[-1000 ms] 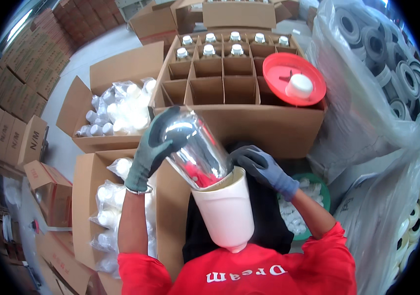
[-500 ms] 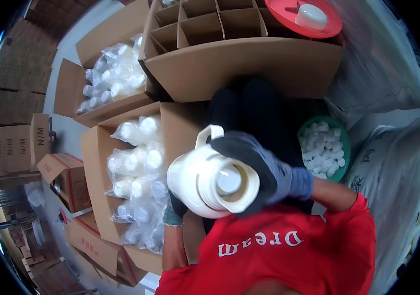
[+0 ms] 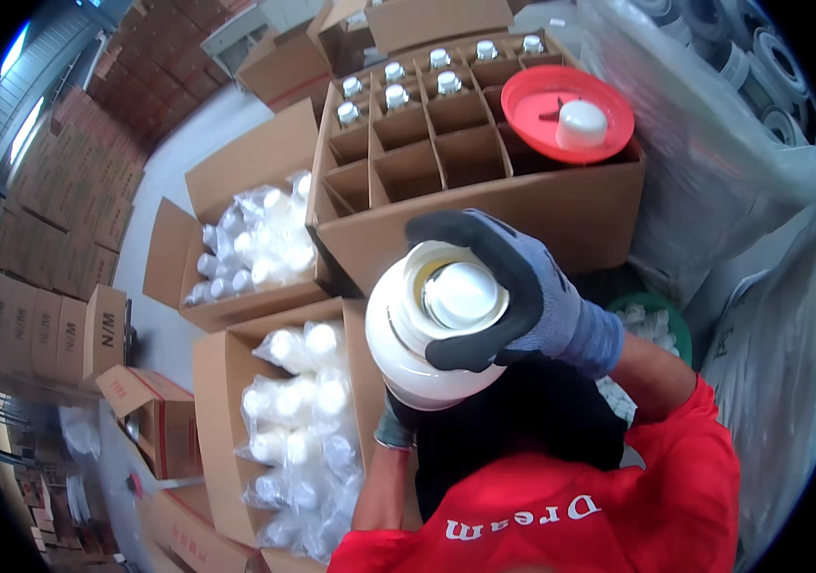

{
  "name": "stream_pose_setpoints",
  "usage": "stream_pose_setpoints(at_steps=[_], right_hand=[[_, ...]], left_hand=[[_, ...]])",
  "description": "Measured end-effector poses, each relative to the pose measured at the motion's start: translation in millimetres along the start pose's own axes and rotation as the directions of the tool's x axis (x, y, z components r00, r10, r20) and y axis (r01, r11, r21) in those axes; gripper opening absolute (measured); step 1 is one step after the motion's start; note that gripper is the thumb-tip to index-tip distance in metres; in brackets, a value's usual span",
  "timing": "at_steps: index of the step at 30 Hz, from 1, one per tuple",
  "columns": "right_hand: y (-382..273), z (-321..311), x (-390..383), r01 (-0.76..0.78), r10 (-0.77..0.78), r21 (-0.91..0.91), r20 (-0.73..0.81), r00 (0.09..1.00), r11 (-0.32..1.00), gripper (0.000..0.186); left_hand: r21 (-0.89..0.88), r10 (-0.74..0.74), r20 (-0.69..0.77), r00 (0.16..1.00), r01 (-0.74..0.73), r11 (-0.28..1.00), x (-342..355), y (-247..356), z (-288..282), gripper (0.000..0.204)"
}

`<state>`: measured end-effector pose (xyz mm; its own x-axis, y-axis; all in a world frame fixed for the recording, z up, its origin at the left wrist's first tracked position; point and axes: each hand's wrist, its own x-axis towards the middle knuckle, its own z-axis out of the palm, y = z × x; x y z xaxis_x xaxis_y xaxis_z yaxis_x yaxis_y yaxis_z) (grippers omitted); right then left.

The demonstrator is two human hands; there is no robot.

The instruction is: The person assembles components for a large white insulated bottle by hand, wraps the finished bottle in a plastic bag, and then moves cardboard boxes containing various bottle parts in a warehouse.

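A cream-white vacuum jug (image 3: 397, 355) is held in front of my lap, its open top tilted up toward me. A white round stopper (image 3: 461, 294) sits inside the jug's mouth. My right hand (image 3: 537, 301), in a grey-blue glove with dark coated fingers, is closed around the jug's rim and collar from the right. My left hand (image 3: 397, 422), gloved too, is mostly hidden under the jug and supports its lower side. The jug's handle does not show.
Ahead stands a divided carton (image 3: 484, 224) with white-topped items in its far cells and a red dish (image 3: 521, 115) on its right corner, holding a white cap (image 3: 582, 122). Left are two cartons (image 3: 212, 420) (image 3: 167, 253) of bagged white parts. A green basin (image 3: 681, 336) of white pieces lies right.
My view has tilted up, showing more of the divided carton. The jug has turned, so its handle no longer shows. My right hand has wrapped around the rim.
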<state>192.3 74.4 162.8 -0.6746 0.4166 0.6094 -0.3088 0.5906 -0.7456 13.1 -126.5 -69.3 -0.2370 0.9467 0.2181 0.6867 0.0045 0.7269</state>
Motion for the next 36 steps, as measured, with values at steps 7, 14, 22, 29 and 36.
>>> stream_pose_setpoints(at_steps=[7,14,22,29,36], right_hand=[[-13.8,-17.0,27.1,0.097,-0.103,-0.116,-0.048,0.994,0.989,0.079],[9.3,-19.6,36.9,0.052,-0.06,-0.089,-0.095,0.994,0.995,0.078],[23.0,5.4,51.2,-0.117,0.074,-0.146,-0.27,0.96,0.982,0.079],[20.5,16.4,61.5,-0.11,0.072,-0.196,-0.189,0.979,0.974,0.08],[34.0,7.6,79.4,-0.063,0.063,-0.096,0.005,0.998,0.993,0.08]], left_hand=[[0.14,0.113,-0.18,0.977,-0.089,0.986,71.7,0.2,23.9,0.068],[0.191,0.185,-0.093,0.978,-0.165,0.968,99.7,-6.5,22.4,0.065],[0.222,0.167,-0.234,0.958,-0.114,0.968,72.7,-16.2,40.9,0.049],[0.112,0.061,-0.085,0.995,-0.051,0.992,33.9,-82.7,101.8,0.05],[0.071,-0.074,-0.043,0.996,0.077,0.994,10.9,-67.5,85.9,0.048]])
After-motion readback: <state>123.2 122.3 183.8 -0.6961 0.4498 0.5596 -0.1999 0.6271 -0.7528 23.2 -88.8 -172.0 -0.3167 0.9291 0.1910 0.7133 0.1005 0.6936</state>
